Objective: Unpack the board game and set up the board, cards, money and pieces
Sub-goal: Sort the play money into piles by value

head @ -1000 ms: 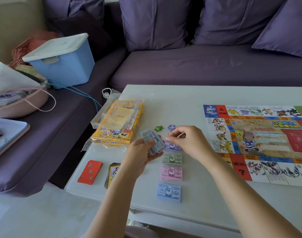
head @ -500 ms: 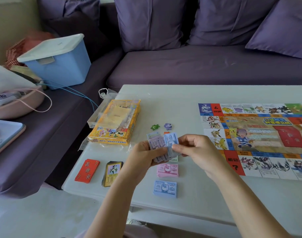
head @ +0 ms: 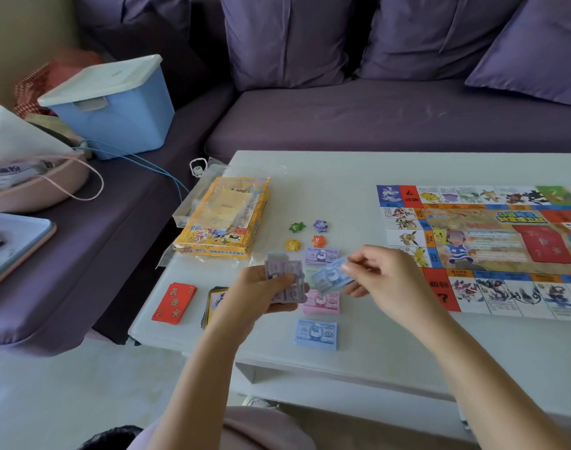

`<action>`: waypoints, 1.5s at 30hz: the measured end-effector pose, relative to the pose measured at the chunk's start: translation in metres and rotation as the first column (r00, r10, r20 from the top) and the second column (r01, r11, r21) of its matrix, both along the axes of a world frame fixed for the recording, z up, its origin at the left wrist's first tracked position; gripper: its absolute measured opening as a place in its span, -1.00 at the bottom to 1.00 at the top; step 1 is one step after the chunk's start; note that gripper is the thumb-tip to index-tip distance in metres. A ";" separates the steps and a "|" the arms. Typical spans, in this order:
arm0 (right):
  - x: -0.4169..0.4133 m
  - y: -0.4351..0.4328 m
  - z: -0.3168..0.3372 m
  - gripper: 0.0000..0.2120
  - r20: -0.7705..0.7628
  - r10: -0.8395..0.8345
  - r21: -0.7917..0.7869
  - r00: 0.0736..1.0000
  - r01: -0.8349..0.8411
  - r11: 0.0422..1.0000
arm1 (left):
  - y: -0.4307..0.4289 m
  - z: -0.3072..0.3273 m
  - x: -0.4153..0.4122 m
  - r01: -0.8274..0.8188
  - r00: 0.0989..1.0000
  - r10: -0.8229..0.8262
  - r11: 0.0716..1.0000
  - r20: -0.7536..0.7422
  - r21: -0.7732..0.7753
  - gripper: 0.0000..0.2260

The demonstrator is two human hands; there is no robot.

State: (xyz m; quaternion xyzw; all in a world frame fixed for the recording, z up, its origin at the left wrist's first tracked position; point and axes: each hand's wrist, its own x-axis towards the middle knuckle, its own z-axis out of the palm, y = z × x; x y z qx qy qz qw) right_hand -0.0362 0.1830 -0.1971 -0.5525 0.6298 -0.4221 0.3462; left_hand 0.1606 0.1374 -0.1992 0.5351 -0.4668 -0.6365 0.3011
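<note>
My left hand (head: 259,292) grips a stack of purple play money (head: 285,280) above the table. My right hand (head: 386,276) pinches a single blue note (head: 329,277) just right of that stack. Below them lie sorted piles: purple notes (head: 323,255), pink notes (head: 323,303) and blue 500 notes (head: 316,333). Several star-shaped pieces (head: 306,235) sit beyond the piles. The game board (head: 492,248) lies unfolded on the right. A red card deck (head: 174,302) and a dark card deck (head: 214,303) lie at the front left, the dark one partly hidden by my left hand.
The yellow game box (head: 224,217) sits in clear wrapping near the white table's (head: 310,177) left edge. A purple sofa (head: 375,115) runs behind and to the left, carrying a blue lidded bin (head: 115,105), a pink bag (head: 34,183) and a tray (head: 14,241).
My right hand came back from the purple pile to the stack in my left hand, took a blue note and is drawing it off to the right.
</note>
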 end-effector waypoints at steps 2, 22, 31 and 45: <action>-0.005 0.012 -0.009 -0.89 0.163 -0.062 0.107 0.985 0.045 0.993 | 0.002 0.001 0.010 -0.008 1.000 0.007 0.998 0.005 0.061 -0.85; 0.030 0.046 -0.043 -0.76 0.190 -0.113 0.387 0.975 0.031 0.922 | 0.015 0.005 0.019 0.112 0.952 -0.172 0.966 0.255 0.232 -0.82; 0.016 0.039 -0.039 -0.77 -0.124 -0.020 0.303 0.992 0.057 0.951 | 0.014 0.004 0.023 0.104 0.956 -0.161 0.968 0.245 0.229 -0.80; 0.014 -0.028 -0.007 -0.83 -0.651 0.463 0.229 0.601 -0.426 0.875 | 0.003 -0.010 0.011 -0.025 1.000 0.025 0.983 0.006 0.182 -0.84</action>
